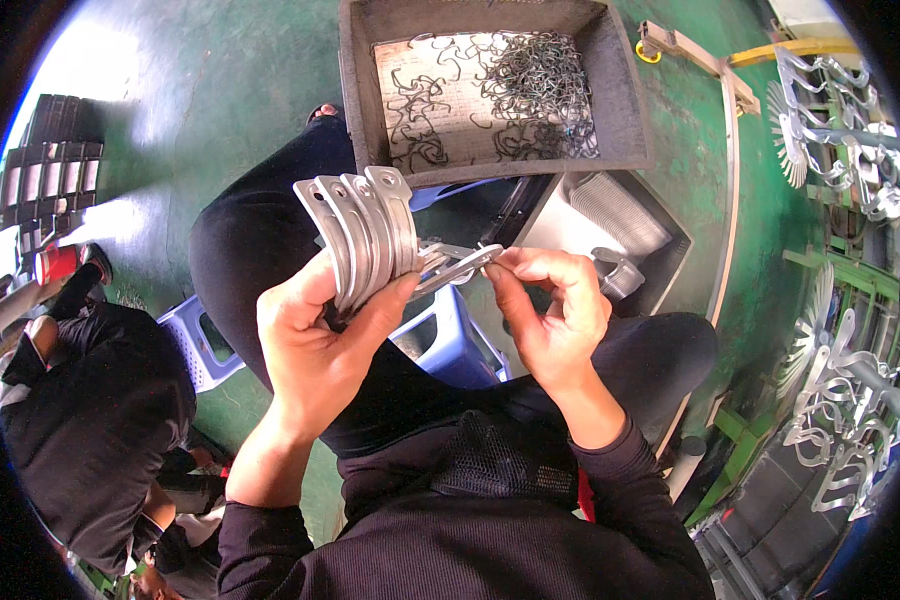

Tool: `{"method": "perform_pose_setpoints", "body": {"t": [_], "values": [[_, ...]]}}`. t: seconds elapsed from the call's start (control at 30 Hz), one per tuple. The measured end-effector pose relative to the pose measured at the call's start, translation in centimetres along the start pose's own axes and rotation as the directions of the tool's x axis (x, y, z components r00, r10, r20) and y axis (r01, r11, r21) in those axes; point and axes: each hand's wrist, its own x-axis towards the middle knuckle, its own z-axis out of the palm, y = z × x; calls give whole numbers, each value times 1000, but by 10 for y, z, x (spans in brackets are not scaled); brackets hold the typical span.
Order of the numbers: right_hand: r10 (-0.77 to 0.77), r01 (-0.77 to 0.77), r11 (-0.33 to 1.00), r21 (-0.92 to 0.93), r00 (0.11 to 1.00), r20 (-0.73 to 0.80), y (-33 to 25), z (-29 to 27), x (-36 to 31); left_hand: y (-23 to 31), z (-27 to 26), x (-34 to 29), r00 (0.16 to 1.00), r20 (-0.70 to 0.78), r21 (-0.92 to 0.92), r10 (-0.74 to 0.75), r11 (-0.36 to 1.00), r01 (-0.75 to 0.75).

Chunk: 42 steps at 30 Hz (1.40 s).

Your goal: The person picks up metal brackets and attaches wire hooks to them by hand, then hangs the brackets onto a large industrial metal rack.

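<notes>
A fanned stack of curved silvery metal brackets (355,235) with holes in their ends is gripped by my left hand (320,325), the thumb pressing on their near edge. One flat bracket (460,268) reaches out from the stack to the right. At its far end my right hand (560,310) pinches thumb and forefinger round what looks like a small wire hook, mostly hidden by the fingertips. Beyond my hands, a grey box (360,100) holds many loose dark wire hooks (540,80), heaped at its right side.
Right of my knees, a second box (675,265) holds stacked curved metal pieces (615,215). A blue plastic stool (455,345) stands below my hands. Racks of hanging metal parts (840,130) line the right. Another person (95,420) sits at left, near black crates (50,185).
</notes>
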Motion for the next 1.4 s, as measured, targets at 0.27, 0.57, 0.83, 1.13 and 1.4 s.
{"method": "perform_pose_setpoints", "body": {"t": [0.27,0.57,0.83,1.13,1.4], "values": [[-31,52,985,-164,991,127,-4,-17,22,-11,-2,0,988,-57,90,145,986,-140],[519,160,619,-769,652,553,136,-18,171,-33,-7,26,916,231,204,327,905,-374],[451,171,580,-796,746,489,158,11,210,-45,-16,35,912,243,143,330,918,-370],[160,46,799,-599,944,287,58,-48,116,-28,3,19,948,169,96,271,952,-289],[147,-39,694,-719,985,89,-50,-135,20,-41,27,12,895,218,-35,389,920,-391]]}}
